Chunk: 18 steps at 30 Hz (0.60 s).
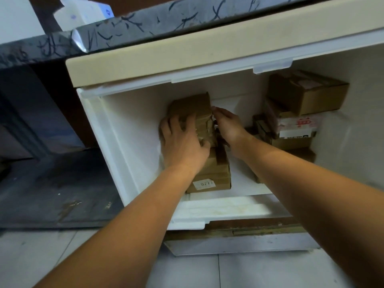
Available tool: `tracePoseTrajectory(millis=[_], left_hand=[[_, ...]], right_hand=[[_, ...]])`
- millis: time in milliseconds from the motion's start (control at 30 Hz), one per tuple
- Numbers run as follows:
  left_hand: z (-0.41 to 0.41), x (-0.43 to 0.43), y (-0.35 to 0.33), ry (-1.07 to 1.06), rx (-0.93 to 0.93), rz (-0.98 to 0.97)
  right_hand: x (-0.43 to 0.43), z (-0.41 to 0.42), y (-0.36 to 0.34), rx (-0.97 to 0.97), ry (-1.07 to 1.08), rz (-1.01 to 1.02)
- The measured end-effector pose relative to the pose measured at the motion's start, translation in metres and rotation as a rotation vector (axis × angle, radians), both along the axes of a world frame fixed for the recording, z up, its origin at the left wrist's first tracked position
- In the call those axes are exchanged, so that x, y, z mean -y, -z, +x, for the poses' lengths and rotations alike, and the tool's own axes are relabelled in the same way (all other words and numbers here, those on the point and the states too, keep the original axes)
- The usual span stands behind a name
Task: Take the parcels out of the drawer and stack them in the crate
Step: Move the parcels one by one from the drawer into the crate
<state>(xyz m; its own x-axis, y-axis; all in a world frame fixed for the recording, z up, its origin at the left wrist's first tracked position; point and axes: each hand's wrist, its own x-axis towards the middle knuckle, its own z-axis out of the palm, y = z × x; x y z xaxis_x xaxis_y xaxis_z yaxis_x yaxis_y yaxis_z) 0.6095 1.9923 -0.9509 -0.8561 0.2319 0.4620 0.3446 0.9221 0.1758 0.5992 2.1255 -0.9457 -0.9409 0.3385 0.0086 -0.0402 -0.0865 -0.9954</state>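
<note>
Head view: both hands reach into the white drawer [108,129], left hand [182,142] spread over the top of the brown parcel [193,109] on the left-hand stack, right hand [226,125] with fingers curled against its right edge. More parcels [305,92] piled right of that stack. Taped cardboard, likely stiff and light; grip opposite sides, lift level; crate not seen.

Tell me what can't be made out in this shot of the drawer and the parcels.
- Crate: not visible anywhere in the head view.
- Middle stack of parcels: its top is covered by the left hand and right hand, so the grip is unclear.
- Label on the lowest box: print too blurred to read reliably.
- Right-hand pile: lower boxes hidden behind the right forearm.
- Drawer: its right side runs past the frame edge.
</note>
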Motion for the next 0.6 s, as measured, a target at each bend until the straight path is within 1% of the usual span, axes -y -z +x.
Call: tracePoseTrajectory(millis=[367,533,600], left_hand=[[0.024,0.015,-0.004,0.086,-0.047,0.029],[0.057,0.015,-0.013,0.100,-0.103,0.027],[0.073,0.015,-0.017,0.115,-0.084,0.050]], right_hand=[[-0.017,0.039,-0.001,0.032,-0.057,0.002],[-0.013,0.073,-0.010,0.039,-0.076,-0.015],[-0.011,0.086,-0.012,0.046,-0.062,-0.022]])
